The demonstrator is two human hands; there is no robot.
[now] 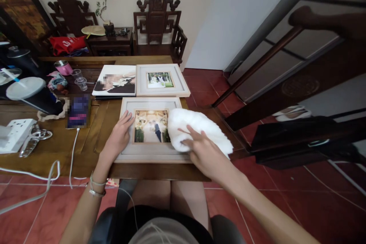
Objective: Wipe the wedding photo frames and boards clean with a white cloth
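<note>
A light wooden picture frame (154, 156) lies flat at the table's near edge, its small photo (151, 126) showing a couple before a lit archway. My left hand (121, 133) rests over the frame's left border, fingers stretched out and holding nothing. On the frame's right side is a fluffy white cloth (211, 127), which hides that border and hangs past it. My right hand (201, 150) presses into the cloth with its fingers bent, gripping it against the frame. Some of its fingertips are sunk in the pile.
Behind lie a second framed photo (180, 84) and a white-covered photo album (120, 70). To the left are a charging phone (77, 112), a lidded cup (34, 93), a pink mug (63, 68), a power strip (17, 133) and loose cables. A dark wooden chair (257, 87) stands right.
</note>
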